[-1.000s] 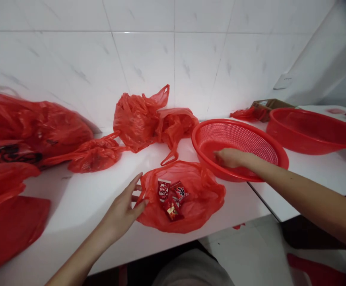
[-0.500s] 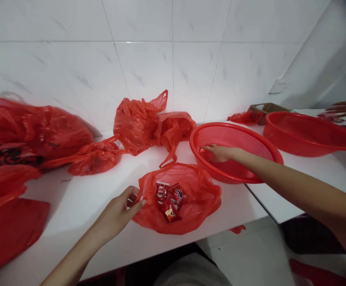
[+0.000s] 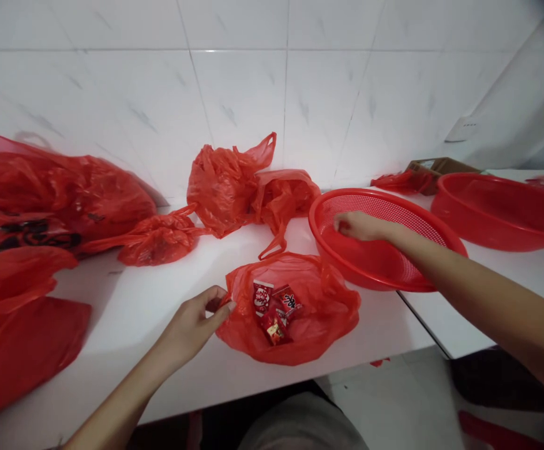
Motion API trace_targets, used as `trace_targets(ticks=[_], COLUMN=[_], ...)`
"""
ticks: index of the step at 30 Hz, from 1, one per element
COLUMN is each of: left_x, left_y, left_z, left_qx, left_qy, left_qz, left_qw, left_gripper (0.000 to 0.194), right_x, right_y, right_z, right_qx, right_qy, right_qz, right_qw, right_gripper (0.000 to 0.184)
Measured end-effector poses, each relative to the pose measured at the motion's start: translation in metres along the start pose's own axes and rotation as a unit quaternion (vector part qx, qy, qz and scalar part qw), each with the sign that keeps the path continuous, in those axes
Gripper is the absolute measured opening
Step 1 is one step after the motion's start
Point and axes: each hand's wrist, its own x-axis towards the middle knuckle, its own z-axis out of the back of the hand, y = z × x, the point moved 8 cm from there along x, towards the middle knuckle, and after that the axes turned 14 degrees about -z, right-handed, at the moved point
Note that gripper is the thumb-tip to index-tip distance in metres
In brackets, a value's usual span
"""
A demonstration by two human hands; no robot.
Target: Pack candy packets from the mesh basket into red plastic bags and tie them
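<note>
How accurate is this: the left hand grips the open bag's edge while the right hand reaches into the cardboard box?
Wrong place for the right hand: the head view shows it inside the red colander. The left hand does grip the edge of the open bag.

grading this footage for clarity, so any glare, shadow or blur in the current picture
Head view: a small glint on the tiled wall, soft shadows on the white table; head view: top right corner dark and blurred; head view: bold characters show on the red packets, any fine print too soft to read.
</note>
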Motion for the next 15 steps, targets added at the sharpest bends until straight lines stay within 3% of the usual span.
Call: trace_targets(ticks=[3, 7, 9, 12, 15], left_x=[0.004, 0.003, -0.001, -0.011, -0.020], left_y=[-0.007, -0.021, -0.029, -0.040, -0.050], left_z=[0.001, 0.000, 0.002, 0.009, 0.024], left_qx=[-0.071, -0.184, -0.231, -0.278, -0.299], left_qy=[-0.012, -0.021, -0.027, -0.037, -0.070], left_qz=[0.002, 0.026, 0.031, 0.027, 0.026], left_qw=[0.997, 0.982, 0.972, 0.960, 0.951], left_gripper=[0.029, 0.028, 0.024, 0.019, 0.027], right_x=[-0.019, -0.078, -0.104, -0.122, -0.126], right_y=[0.042, 0.086, 0.086, 0.061, 0.039], right_z=[-0.011, -0.057, -0.083, -0.107, -0.109], right_qx=[-0.018, -0.028, -0.104, -0.294, -0.435], right_qy=[0.099, 0.214, 0.233, 0.219, 0.223], right_qz=[0.045, 0.153, 0.187, 0.180, 0.146], right_qw=[0.994, 0.964, 0.949, 0.913, 0.860], right_gripper=[0.015, 0.016, 0.033, 0.056, 0.037])
